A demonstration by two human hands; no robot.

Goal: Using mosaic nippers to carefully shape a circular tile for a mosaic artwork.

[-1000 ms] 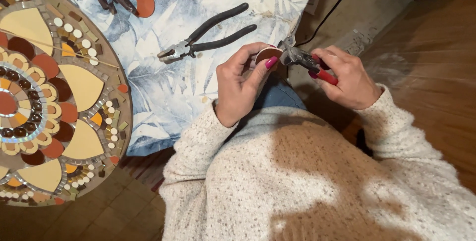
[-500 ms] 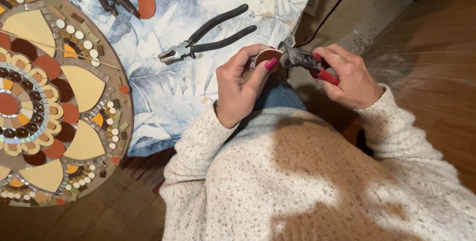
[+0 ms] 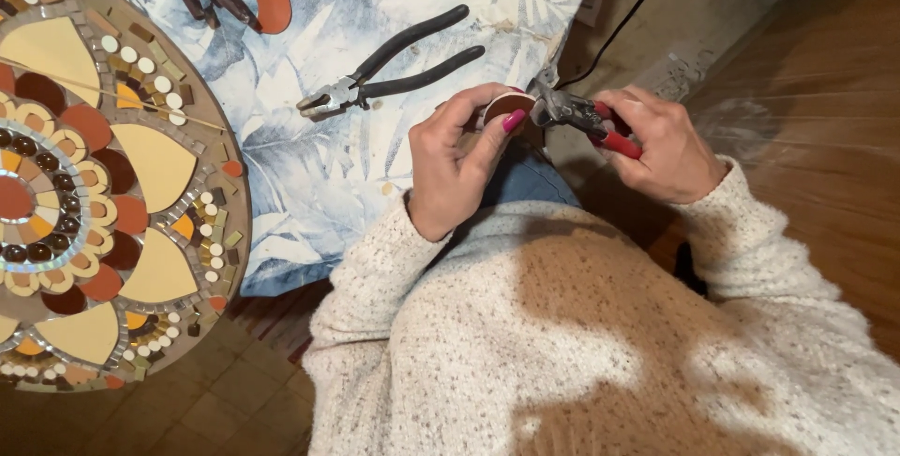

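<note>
1. The left hand [image 3: 459, 170] pinches a brown tile piece [image 3: 509, 104] at its fingertips, above the lap.
2. The right hand [image 3: 661, 142] grips red-handled nippers [image 3: 586, 119], whose metal head touches the tile's edge.
3. Beyond, black-handled pliers [image 3: 394, 70] lie on the leaf-print cloth [image 3: 319, 165].
4. The round mosaic [image 3: 94, 175] sits at left.
</note>
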